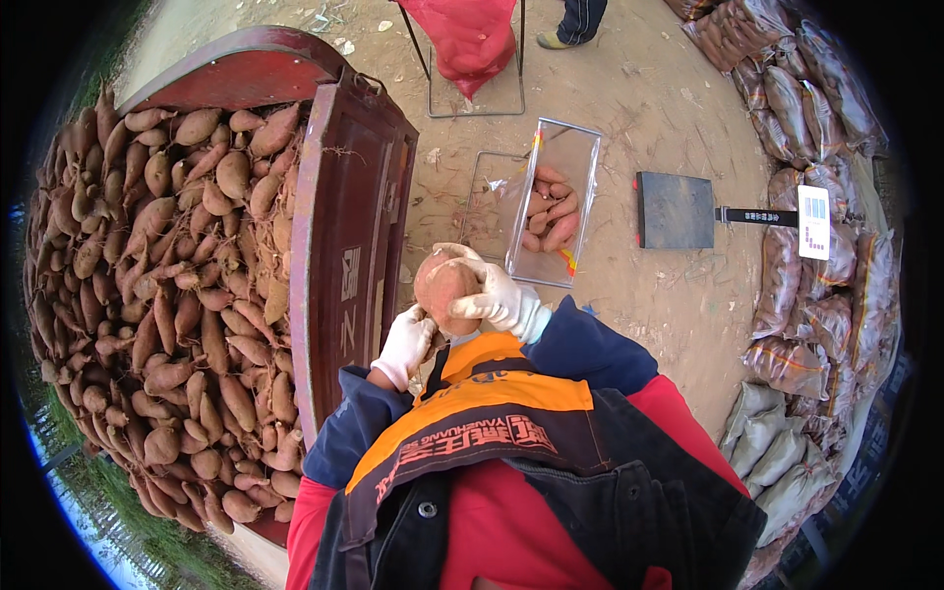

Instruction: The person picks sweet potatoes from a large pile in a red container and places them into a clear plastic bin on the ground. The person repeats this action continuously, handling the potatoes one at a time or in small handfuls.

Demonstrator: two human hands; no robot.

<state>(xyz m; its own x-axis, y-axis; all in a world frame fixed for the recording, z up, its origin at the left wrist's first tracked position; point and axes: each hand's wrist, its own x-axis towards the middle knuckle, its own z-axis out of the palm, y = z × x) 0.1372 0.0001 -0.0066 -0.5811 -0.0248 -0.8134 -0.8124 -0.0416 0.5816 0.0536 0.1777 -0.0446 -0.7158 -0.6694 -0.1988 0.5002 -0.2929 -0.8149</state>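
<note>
My right hand (507, 299), in a white work glove, is closed around large reddish-brown sweet potatoes (451, 293). Two seem to overlap in that grasp, one partly behind the other. My left hand (407, 343), also gloved in white, has its fingers curled against their lower left side. Whether those fingertips pinch anything is hidden. Just beyond my hands, a clear plastic bag (525, 254) with red and yellow stripes is held upright by a rectangular metal frame (564, 124). Several sweet potatoes (558, 228) lie inside it.
A dark red cart (354, 243) heaped with sweet potatoes (184, 310) stands at left. Right of the bag sits a platform scale (675, 210) with a display (813, 221). Filled bags (782, 295) line the right. Ahead are a red mesh bag (472, 44) on a stand and another person's leg (581, 22).
</note>
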